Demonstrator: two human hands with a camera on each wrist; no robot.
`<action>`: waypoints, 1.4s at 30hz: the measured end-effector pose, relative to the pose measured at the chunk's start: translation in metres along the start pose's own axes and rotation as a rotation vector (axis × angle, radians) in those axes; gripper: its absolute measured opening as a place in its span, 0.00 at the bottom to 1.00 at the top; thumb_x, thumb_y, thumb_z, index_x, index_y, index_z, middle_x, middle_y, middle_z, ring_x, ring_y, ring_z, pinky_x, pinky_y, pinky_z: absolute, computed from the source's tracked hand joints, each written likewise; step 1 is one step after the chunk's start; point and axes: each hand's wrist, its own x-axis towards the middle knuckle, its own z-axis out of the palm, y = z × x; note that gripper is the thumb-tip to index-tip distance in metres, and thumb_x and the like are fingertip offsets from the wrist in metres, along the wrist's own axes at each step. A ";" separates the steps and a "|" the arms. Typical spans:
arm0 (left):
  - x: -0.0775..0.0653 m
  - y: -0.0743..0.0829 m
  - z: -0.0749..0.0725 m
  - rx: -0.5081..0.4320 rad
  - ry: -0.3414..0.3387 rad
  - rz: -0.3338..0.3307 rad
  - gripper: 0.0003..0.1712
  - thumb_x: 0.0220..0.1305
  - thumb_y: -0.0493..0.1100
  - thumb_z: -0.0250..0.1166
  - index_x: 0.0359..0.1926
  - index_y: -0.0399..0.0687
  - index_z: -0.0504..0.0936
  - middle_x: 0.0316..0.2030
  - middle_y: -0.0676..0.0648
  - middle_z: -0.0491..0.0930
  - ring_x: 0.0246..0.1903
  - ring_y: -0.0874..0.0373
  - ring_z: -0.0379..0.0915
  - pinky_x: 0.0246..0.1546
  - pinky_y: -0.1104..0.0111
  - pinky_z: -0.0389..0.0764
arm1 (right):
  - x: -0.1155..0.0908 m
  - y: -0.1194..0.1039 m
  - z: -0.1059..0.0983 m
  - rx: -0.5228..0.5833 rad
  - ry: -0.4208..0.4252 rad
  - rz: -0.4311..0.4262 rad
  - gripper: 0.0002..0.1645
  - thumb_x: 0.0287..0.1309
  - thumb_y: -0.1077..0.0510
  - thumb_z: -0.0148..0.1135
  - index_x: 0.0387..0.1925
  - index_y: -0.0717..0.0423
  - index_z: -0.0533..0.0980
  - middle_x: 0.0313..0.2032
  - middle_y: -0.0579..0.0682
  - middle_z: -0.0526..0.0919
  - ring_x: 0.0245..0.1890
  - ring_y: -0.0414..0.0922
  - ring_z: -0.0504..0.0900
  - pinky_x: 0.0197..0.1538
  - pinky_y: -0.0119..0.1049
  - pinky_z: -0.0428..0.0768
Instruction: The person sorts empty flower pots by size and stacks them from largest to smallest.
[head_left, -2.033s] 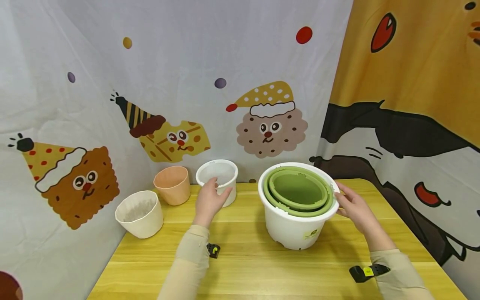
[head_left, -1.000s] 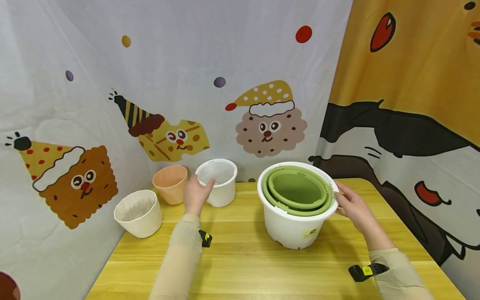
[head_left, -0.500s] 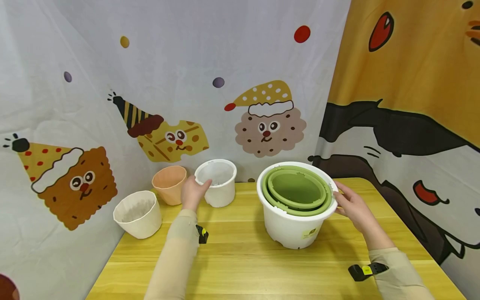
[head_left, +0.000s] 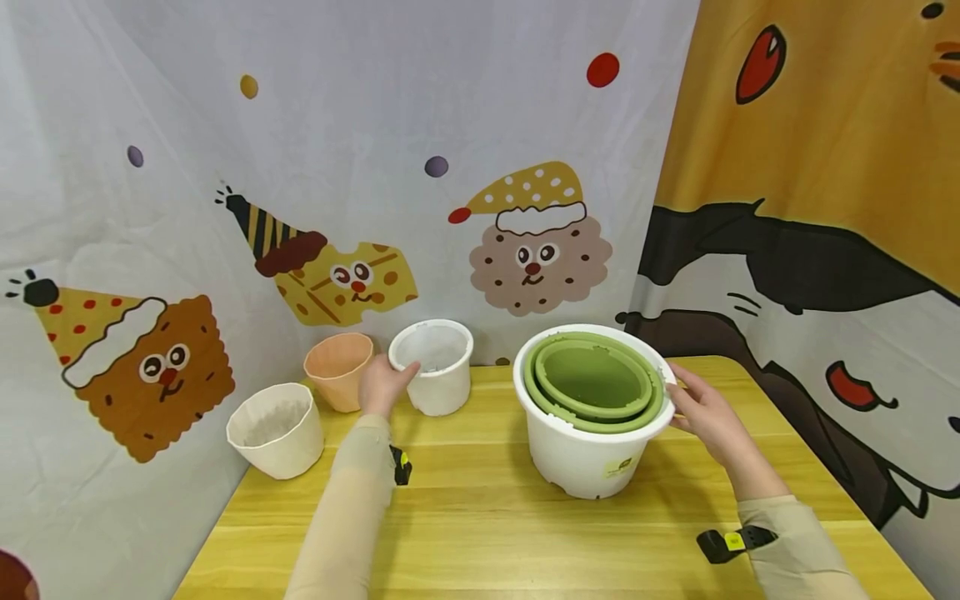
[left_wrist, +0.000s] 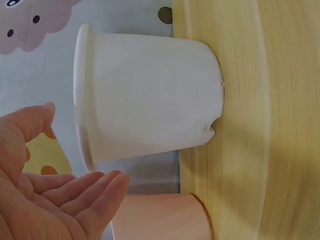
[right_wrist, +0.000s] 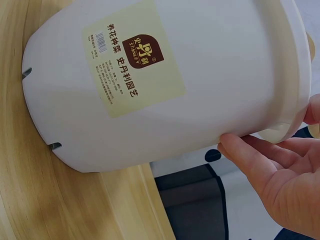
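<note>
My left hand (head_left: 379, 387) is between the peach flowerpot (head_left: 341, 390) and the small white flowerpot (head_left: 442, 393). In the left wrist view its fingers (left_wrist: 102, 202) are extended near the white pot's rim, with a gap there. At the right, a large white flowerpot (head_left: 573, 458) stands upright, bearing a yellow label (right_wrist: 135, 55). A green pot (head_left: 657, 396) sits inside it, and a smaller green pot (head_left: 596, 379) nests within that. My right hand (head_left: 708, 417) holds the large pot's rim from the right, fingertips against the outer wall below it.
A cream faceted flowerpot (head_left: 279, 446) stands at the table's left edge. Wood-grain table (head_left: 480, 533) lies under everything. Printed cloth (head_left: 360, 100) hangs close behind the pots and along both sides.
My left hand has moved left from in front of the small white pot toward the peach pot, slowing lately. The right hand and the nested pots have stayed in place.
</note>
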 end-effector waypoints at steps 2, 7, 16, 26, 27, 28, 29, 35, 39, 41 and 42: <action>0.001 -0.001 0.001 0.008 -0.004 -0.002 0.28 0.60 0.52 0.69 0.47 0.29 0.79 0.39 0.34 0.82 0.37 0.41 0.78 0.41 0.50 0.77 | 0.000 0.000 0.000 -0.001 -0.001 0.001 0.38 0.77 0.47 0.42 0.76 0.63 0.49 0.64 0.73 0.63 0.41 0.29 0.76 0.46 0.30 0.81; 0.004 -0.005 0.003 0.022 -0.023 -0.020 0.30 0.60 0.53 0.69 0.47 0.28 0.79 0.37 0.35 0.82 0.33 0.44 0.75 0.38 0.52 0.76 | -0.001 0.000 0.000 0.009 -0.005 -0.001 0.38 0.77 0.48 0.43 0.76 0.64 0.48 0.64 0.73 0.63 0.42 0.27 0.75 0.45 0.29 0.81; 0.007 -0.008 0.005 0.015 -0.048 -0.037 0.30 0.61 0.53 0.68 0.47 0.27 0.79 0.37 0.34 0.82 0.33 0.44 0.75 0.38 0.52 0.76 | 0.000 0.000 0.000 0.010 -0.003 0.001 0.37 0.77 0.48 0.42 0.76 0.63 0.48 0.65 0.73 0.62 0.41 0.27 0.75 0.46 0.29 0.81; 0.009 -0.013 0.007 -0.021 -0.103 -0.104 0.30 0.64 0.55 0.66 0.49 0.29 0.77 0.40 0.34 0.81 0.24 0.47 0.77 0.26 0.61 0.78 | 0.000 0.000 0.001 0.003 -0.005 -0.001 0.38 0.77 0.48 0.43 0.76 0.63 0.49 0.66 0.73 0.61 0.42 0.26 0.74 0.46 0.30 0.81; 0.009 -0.013 0.007 -0.030 -0.107 -0.107 0.31 0.64 0.55 0.66 0.50 0.28 0.77 0.42 0.32 0.81 0.25 0.45 0.78 0.26 0.61 0.79 | 0.000 0.000 0.001 0.002 -0.004 -0.002 0.38 0.77 0.48 0.43 0.76 0.63 0.49 0.66 0.73 0.61 0.42 0.26 0.74 0.46 0.30 0.81; 0.009 -0.013 0.008 -0.038 -0.112 -0.110 0.32 0.64 0.55 0.65 0.52 0.28 0.76 0.44 0.31 0.80 0.27 0.43 0.79 0.27 0.61 0.81 | 0.000 0.000 0.001 0.001 -0.003 -0.002 0.37 0.77 0.48 0.43 0.76 0.63 0.49 0.66 0.73 0.61 0.42 0.26 0.74 0.46 0.30 0.81; 0.009 -0.013 0.008 -0.042 -0.114 -0.114 0.33 0.64 0.55 0.65 0.53 0.27 0.76 0.46 0.30 0.80 0.29 0.42 0.80 0.28 0.60 0.82 | 0.000 0.000 0.001 0.001 -0.003 -0.002 0.37 0.77 0.48 0.43 0.76 0.63 0.49 0.66 0.73 0.61 0.42 0.26 0.74 0.46 0.29 0.81; 0.009 -0.012 0.011 -0.061 -0.111 -0.120 0.34 0.64 0.54 0.65 0.55 0.25 0.74 0.50 0.28 0.78 0.41 0.37 0.79 0.35 0.57 0.84 | 0.001 0.001 0.001 0.004 -0.002 0.005 0.38 0.77 0.48 0.42 0.76 0.63 0.48 0.65 0.73 0.62 0.42 0.26 0.74 0.46 0.29 0.81; 0.009 -0.010 0.013 -0.129 -0.116 -0.156 0.34 0.64 0.51 0.65 0.57 0.25 0.73 0.51 0.28 0.76 0.41 0.36 0.80 0.33 0.58 0.85 | 0.001 0.001 0.000 0.004 -0.002 0.008 0.38 0.76 0.47 0.42 0.76 0.63 0.48 0.65 0.72 0.62 0.42 0.26 0.74 0.46 0.30 0.81; 0.009 -0.010 0.013 -0.155 -0.118 -0.171 0.33 0.64 0.50 0.65 0.57 0.25 0.72 0.51 0.28 0.76 0.41 0.36 0.80 0.32 0.57 0.86 | 0.001 0.001 0.000 0.003 -0.002 0.007 0.38 0.76 0.47 0.42 0.76 0.63 0.48 0.65 0.72 0.63 0.42 0.26 0.74 0.46 0.29 0.81; 0.009 -0.009 0.013 -0.163 -0.121 -0.178 0.32 0.64 0.49 0.65 0.57 0.25 0.72 0.51 0.27 0.76 0.41 0.35 0.80 0.32 0.58 0.86 | 0.001 0.002 0.000 0.002 -0.001 0.007 0.38 0.76 0.47 0.42 0.76 0.63 0.48 0.64 0.72 0.63 0.42 0.27 0.75 0.46 0.29 0.81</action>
